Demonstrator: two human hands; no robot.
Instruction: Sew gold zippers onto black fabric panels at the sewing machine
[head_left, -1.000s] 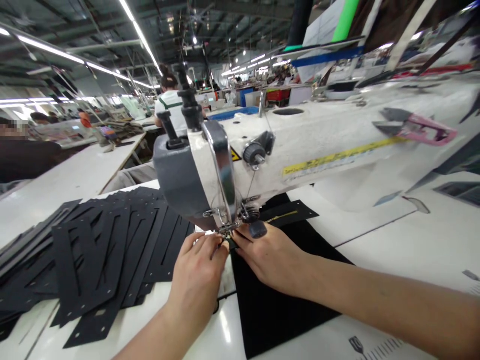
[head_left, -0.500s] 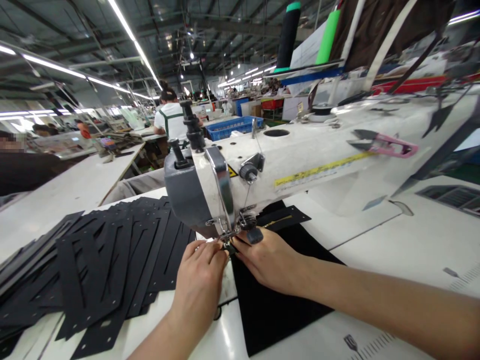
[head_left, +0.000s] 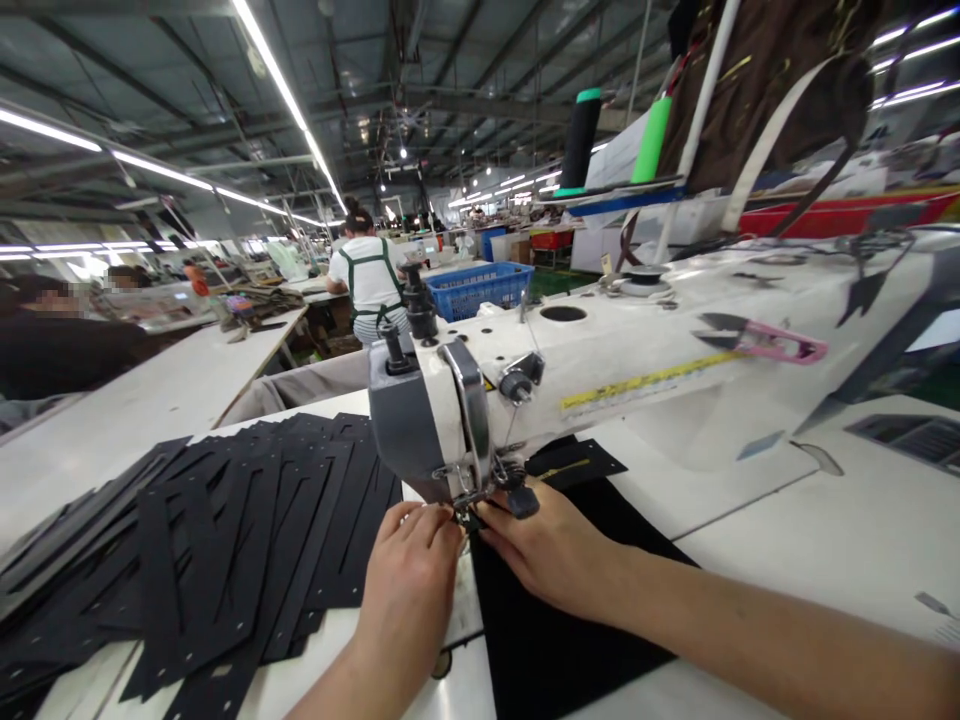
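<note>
A white and grey sewing machine (head_left: 465, 420) stands over a flat black fabric piece (head_left: 555, 650). My right hand (head_left: 555, 545) lies on the fabric with its fingers pressed together, gripping its edge just right of the presser foot (head_left: 466, 512). On the foot's left side my left hand (head_left: 416, 560) is closed, its fingertips pinched close to the needle area; what they hold is hidden. Behind my right hand, a black strip with a gold-coloured zipper (head_left: 566, 468) rests by the machine. Many black cut-out panels (head_left: 202, 560) are heaped on the table to the left.
Pink-handled thread snips (head_left: 780, 340) lie on the machine arm. Black (head_left: 581, 140) and green (head_left: 651, 140) thread cones stand behind it. Farther back are a blue crate (head_left: 480, 290), a person in a white top (head_left: 367, 275) and another table (head_left: 150, 365).
The view has tilted up, so the machine, fabric and hands sit lower and slightly farther right. Both hands keep nearly the same place beside the presser foot.
</note>
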